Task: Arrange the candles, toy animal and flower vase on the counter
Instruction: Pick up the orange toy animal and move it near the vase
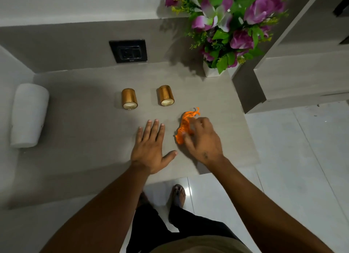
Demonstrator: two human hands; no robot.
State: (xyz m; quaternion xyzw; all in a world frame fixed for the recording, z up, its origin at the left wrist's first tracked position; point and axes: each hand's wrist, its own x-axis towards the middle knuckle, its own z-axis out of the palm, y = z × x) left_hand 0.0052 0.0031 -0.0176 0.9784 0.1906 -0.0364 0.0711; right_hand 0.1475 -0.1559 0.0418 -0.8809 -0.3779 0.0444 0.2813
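Note:
Two gold candles stand side by side on the grey counter (85,120), one on the left (129,99) and one on the right (166,95). An orange toy tiger (184,124) is in front of the right candle, and my right hand (203,141) is shut on its body. My left hand (151,147) lies flat and open on the counter, just left of the tiger and in front of the candles. A white square vase (211,71) with purple flowers (238,24) and green leaves stands at the back right corner.
A white cylinder (28,115) hangs on the left wall. A black wall socket (128,50) sits on the backsplash behind the candles. A stepped grey ledge (283,79) borders the counter on the right. White floor tiles and my feet show below the counter's front edge.

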